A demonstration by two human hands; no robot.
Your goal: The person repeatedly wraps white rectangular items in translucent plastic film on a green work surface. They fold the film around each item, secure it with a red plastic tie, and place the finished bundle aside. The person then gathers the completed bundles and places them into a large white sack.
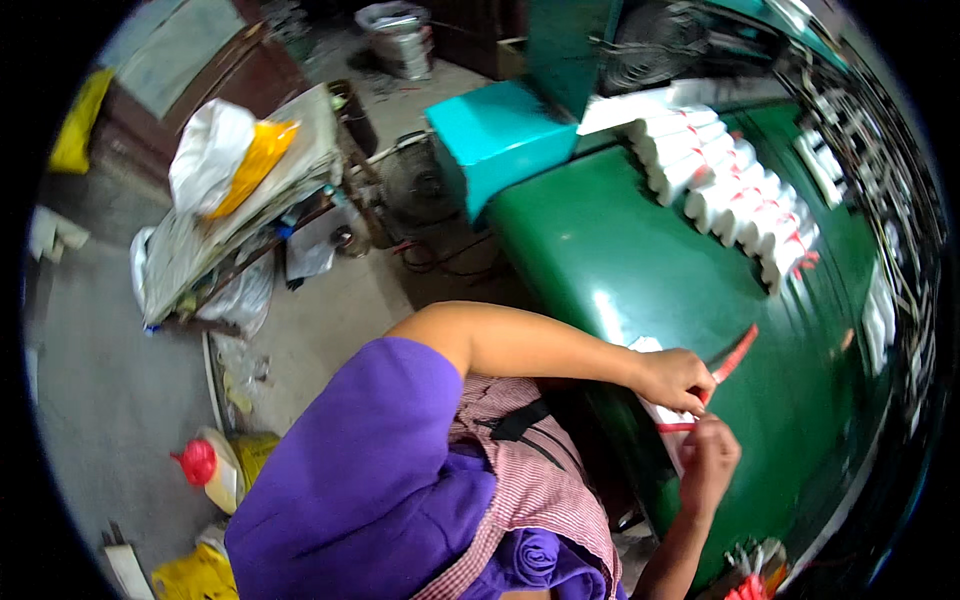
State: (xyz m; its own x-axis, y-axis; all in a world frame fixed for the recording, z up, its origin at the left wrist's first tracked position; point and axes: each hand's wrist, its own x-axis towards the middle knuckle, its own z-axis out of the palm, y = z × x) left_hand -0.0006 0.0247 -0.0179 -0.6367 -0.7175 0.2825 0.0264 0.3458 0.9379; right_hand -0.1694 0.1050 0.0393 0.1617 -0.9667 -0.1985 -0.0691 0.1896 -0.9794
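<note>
The left hand [676,381] and right hand [709,460] are close together, fingers bent, over a white piece [664,413] with a red strip [739,354] at the near edge of the green table [560,240]; overlap keeps me from telling what each clamps. Beyond, white rolls [738,195] already wear red ties [805,264], while this strip's end lies loose, so the piece seems unfinished. A white-and-yellow sack [215,155] sits on the bench [312,130], a pale sack [400,45] on the floor [310,325], contents hidden.

The glossy, round-edged green worktop [565,250] carried a row of white bundles [722,200] bound with red, set side by side. A red strip [738,354] stretched over its surface, contact unclear. On the grey floor [110,390] sat a red-capped container [222,485] near a yellow bag [192,577].
</note>
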